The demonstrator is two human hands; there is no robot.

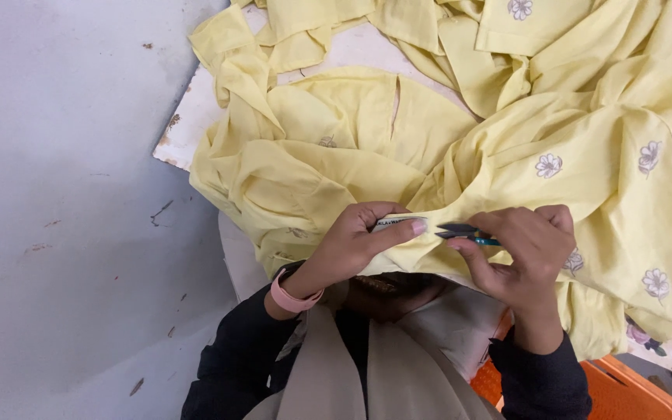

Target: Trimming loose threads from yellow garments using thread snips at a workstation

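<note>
1. At the near table edge, left hand (351,245) pinches a small white label (395,224) on the yellow garment (336,148).
2. Label's long axis runs sideways, toward the blades.
3. Right hand (526,253) grips thread snips (464,232), tips pointing left, just beside the label; right hand nearer the snips.

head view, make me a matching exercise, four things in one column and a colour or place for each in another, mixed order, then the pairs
Things:
1. garment
2. thread snips
3. wristband
4. crate

Colour or place:
a. orange, bottom right corner
b. pale yellow with small embroidered flowers, heaped on the table
c. pink, on the left hand's wrist
d. dark blades and a teal handle, pinched in the right hand

Pairs: 1-b, 2-d, 3-c, 4-a
</note>
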